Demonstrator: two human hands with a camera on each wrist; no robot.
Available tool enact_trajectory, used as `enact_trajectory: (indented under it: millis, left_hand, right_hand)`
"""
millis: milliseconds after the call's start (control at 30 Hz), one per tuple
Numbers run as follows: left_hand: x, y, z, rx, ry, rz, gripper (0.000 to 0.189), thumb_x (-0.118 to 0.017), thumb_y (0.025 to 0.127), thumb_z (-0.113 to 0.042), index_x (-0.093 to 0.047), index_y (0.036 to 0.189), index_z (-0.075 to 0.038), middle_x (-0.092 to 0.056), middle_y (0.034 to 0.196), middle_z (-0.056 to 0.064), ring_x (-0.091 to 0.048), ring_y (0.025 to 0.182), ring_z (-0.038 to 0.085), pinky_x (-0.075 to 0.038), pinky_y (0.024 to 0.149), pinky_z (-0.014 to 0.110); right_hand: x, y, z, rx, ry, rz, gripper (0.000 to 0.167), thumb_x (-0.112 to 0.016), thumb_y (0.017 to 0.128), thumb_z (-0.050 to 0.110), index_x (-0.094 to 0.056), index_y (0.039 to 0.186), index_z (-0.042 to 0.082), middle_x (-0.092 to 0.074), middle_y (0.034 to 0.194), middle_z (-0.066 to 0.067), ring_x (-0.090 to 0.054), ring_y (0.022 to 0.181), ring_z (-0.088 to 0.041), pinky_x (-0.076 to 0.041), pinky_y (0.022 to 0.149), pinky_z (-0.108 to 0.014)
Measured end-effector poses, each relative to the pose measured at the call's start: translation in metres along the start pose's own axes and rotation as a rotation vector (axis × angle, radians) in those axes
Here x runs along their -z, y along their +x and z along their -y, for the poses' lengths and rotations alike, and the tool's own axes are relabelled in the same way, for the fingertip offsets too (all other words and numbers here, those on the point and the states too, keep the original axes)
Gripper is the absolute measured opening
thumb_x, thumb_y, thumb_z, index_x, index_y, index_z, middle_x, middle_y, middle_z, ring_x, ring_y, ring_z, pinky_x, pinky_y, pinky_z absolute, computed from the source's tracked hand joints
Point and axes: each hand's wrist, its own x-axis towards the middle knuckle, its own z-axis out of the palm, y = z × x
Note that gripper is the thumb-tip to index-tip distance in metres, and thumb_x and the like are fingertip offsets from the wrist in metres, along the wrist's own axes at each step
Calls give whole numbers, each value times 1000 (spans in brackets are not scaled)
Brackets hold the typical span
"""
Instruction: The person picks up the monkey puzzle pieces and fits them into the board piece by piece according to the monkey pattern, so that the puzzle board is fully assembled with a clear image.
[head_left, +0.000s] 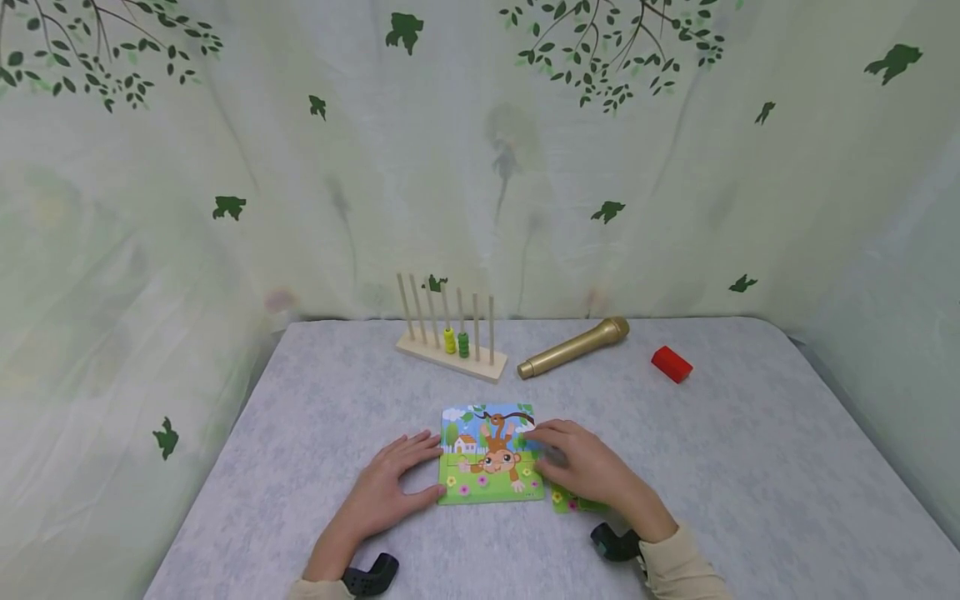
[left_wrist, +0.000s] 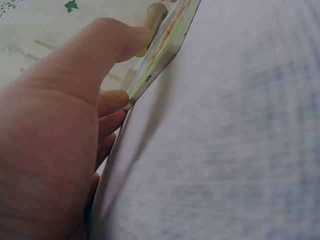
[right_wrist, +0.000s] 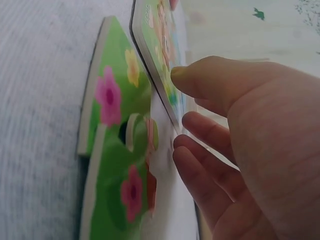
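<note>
A square monkey picture board lies on the table in the head view, showing a monkey hanging from a branch above flowers. My left hand is at its left edge, fingers extended, with thumb and fingertips touching it. On the opposite side, my right hand has its fingertips at the right edge. The right wrist view shows the thumb touching the board, the other fingers bent slightly near its end. Green jigsaw pieces with pink flowers lie beneath and beside the right hand, partly covered by it in the head view.
Behind the board stands a wooden peg counter with yellow and green beads. A gold microphone lies to its right, and a red block farther right. A leaf-patterned curtain rises along the table's back edge.
</note>
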Motion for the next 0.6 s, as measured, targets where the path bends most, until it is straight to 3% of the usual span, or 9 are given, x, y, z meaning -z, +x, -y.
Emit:
enact_trajectory:
  millis: [600]
  left_hand:
    - [2,0,-1,24,-23,19,56,-84,85,-42,-70,134,-17,-60,148,-4,-49,145,22,-32,126,47]
  right_hand:
    - [12,-28,-11,-36,4,57,37,-74,97,26,-70,132,16,-67,131,0,-61,123,-21,-56,103,-48]
